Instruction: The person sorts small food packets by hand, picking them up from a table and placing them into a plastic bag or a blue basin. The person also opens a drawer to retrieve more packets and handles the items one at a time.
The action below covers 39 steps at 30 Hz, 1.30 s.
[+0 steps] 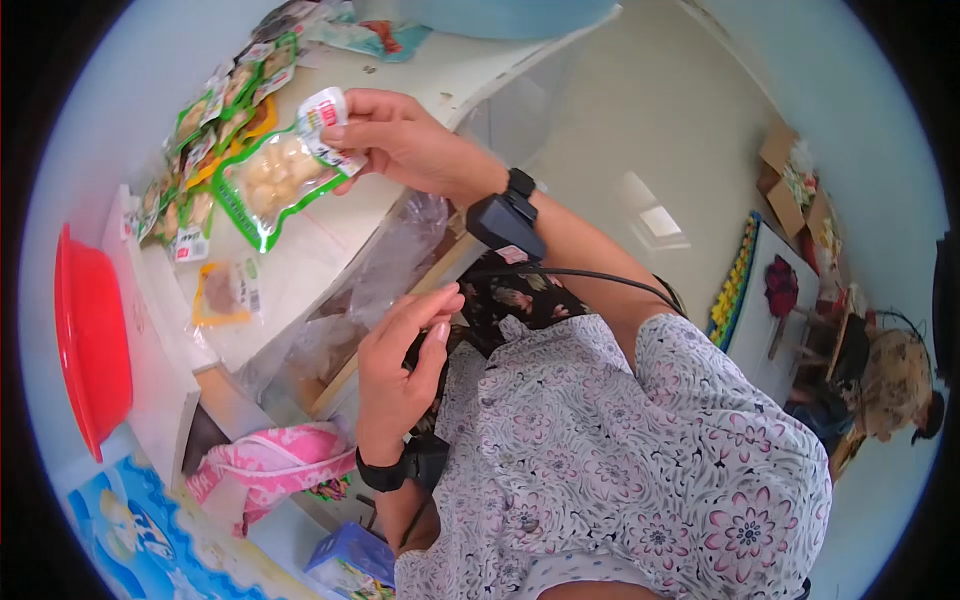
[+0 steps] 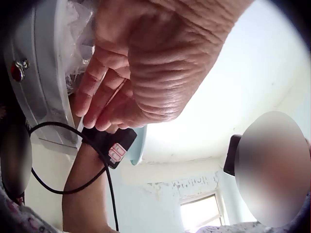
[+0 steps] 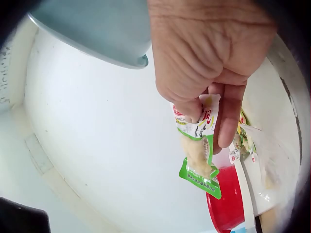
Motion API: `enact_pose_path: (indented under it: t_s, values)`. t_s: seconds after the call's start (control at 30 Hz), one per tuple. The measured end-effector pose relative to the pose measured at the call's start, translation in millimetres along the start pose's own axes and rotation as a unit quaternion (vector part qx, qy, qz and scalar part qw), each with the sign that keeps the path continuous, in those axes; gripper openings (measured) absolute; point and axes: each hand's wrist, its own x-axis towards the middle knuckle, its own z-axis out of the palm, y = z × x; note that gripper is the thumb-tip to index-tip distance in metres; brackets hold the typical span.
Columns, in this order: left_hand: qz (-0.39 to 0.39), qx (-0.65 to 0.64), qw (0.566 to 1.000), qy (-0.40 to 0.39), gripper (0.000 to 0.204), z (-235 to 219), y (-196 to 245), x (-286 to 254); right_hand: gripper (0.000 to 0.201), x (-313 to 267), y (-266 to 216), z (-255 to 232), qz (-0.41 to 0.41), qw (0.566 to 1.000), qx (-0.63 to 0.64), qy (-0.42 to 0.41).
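My right hand (image 1: 405, 140) pinches one white end of a green-edged clear snack packet (image 1: 275, 178) between thumb and fingers. Pale round pieces show through its window. In the right wrist view, the packet (image 3: 197, 155) hangs below the right hand (image 3: 209, 53). My left hand (image 1: 400, 365) is held in front of the body, near the table edge, with nothing in it. Its fingers are loosely extended in the left wrist view, where the left hand (image 2: 155, 63) fills the upper part.
Several similar packets (image 1: 235, 95) lie piled on the white table (image 1: 330, 225). An orange-labelled packet (image 1: 225, 292) lies apart from them. A red basin (image 1: 92, 340) stands at the left, a light blue tub (image 1: 500, 15) at the top. A pink cloth (image 1: 270, 465) hangs below the table.
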Motion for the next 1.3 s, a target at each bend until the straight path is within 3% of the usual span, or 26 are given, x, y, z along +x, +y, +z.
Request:
enact_pose_path:
  t_s: [0.13,0.23,0.27,0.37,0.5,0.6,0.7,0.9,1.1,1.3]
  values:
    - [0.068,0.052,0.996,0.013,0.032,-3,13,2,0.026,-3,4,-1,-0.006,1.000,-0.004,0.018]
    - [0.045,-0.014,0.985,0.166,0.027,-11,22,-3,0.024,-16,-7,3,-0.002,0.996,-0.048,0.081]
    - [0.040,0.035,0.960,0.273,0.025,-26,26,-4,0.024,-10,-8,17,0.011,0.994,-0.054,0.094]
    - [0.006,0.091,0.913,0.399,0.026,-50,16,0,0.022,-14,-9,17,-0.020,0.985,-0.105,0.133]
    - [-0.040,0.232,0.882,0.408,0.028,-73,5,9,0.021,-20,-21,25,-0.014,0.967,-0.166,0.195]
    - [-0.088,0.256,0.877,0.397,0.026,-75,-1,21,0.022,-26,-24,23,-0.011,0.961,-0.182,0.207]
    - [-0.042,0.367,0.854,0.366,0.031,-68,-22,38,0.022,-33,-24,21,-0.013,0.958,-0.189,0.217]
    - [-0.144,0.452,0.824,0.309,0.041,-62,-36,63,0.021,-43,-24,20,-0.009,0.956,-0.170,0.237]
    - [-0.104,0.429,0.842,0.311,0.021,-65,-48,59,0.020,-51,-21,17,-0.011,0.959,-0.169,0.226]
    - [-0.141,0.321,0.888,0.296,0.013,-62,-25,51,0.020,-50,-23,39,-0.024,0.963,-0.177,0.202]
